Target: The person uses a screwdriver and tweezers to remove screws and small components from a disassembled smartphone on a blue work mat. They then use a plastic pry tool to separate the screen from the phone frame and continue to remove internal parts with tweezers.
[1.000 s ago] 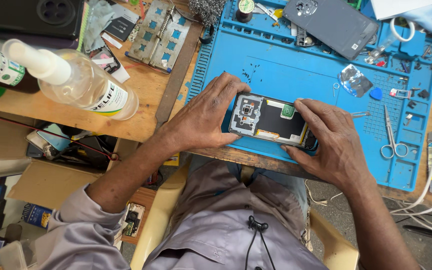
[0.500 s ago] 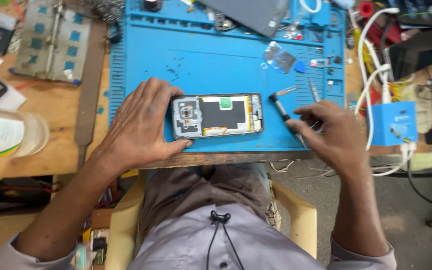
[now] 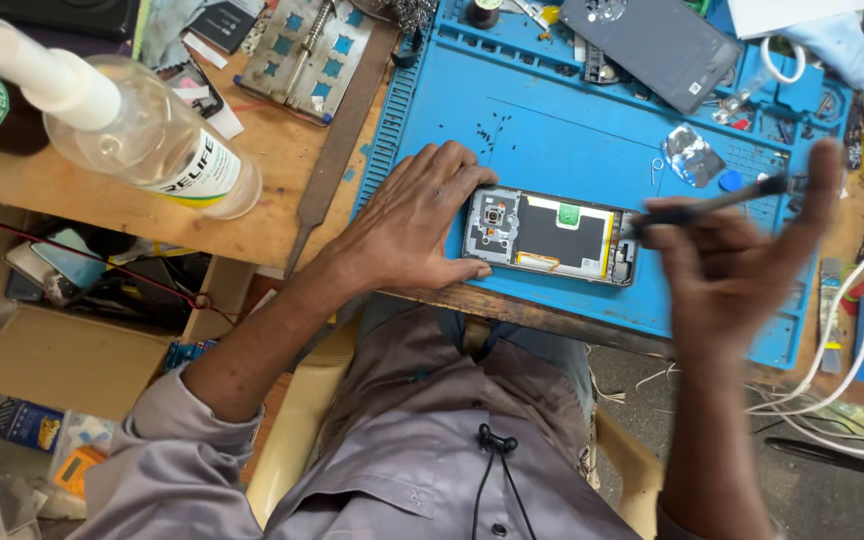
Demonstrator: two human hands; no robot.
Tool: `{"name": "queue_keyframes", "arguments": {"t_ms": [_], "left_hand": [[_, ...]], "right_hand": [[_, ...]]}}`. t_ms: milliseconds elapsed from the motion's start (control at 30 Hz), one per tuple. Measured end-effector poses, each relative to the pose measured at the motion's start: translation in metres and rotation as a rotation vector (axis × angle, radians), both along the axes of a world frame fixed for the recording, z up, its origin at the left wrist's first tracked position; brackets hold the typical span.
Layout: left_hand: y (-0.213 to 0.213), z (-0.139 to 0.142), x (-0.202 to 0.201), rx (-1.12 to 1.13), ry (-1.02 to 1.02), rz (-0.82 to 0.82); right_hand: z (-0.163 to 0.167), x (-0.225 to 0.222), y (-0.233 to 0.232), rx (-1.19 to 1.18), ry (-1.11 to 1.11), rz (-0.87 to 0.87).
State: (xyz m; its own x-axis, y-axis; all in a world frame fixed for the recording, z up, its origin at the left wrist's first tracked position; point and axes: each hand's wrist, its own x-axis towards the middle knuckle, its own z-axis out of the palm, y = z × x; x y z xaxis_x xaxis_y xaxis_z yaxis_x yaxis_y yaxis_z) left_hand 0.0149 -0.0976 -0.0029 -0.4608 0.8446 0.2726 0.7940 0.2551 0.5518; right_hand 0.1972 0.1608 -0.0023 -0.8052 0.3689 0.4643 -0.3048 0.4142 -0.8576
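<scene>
Near the front edge of the blue silicone repair mat (image 3: 552, 130) lies the opened black smartphone with its back cover off (image 3: 550, 238), long axis running left to right across me; my left hand (image 3: 420, 222) is flat on its camera end, fingers spread over the top edge, thumb at the near edge, pinning it down; my right hand (image 3: 727, 255), blurred, hovers just off the phone's right end, fingers closed on a slim dark screwdriver-like tool (image 3: 707, 205) whose tip points left, toward that end.
</scene>
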Motion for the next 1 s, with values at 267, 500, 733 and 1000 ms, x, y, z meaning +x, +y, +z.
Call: {"name": "queue_keyframes", "arguments": {"t_ms": [267,500,733,1000], "left_hand": [[0.002,-0.001,0.000,0.017,0.007,0.018],[0.002,-0.003,-0.001,0.013,0.001,0.018],[0.004,-0.005,-0.001,0.004,0.016,0.021],[0.003,-0.004,-0.001,-0.009,0.006,0.021]], "right_hand": [[-0.017,-0.044,-0.047,0.338,0.079,0.107],[-0.020,-0.043,-0.045,0.346,0.062,0.102],[-0.017,-0.047,-0.048,0.431,0.076,0.041],[0.000,-0.053,-0.050,0.476,0.064,0.084]]}}
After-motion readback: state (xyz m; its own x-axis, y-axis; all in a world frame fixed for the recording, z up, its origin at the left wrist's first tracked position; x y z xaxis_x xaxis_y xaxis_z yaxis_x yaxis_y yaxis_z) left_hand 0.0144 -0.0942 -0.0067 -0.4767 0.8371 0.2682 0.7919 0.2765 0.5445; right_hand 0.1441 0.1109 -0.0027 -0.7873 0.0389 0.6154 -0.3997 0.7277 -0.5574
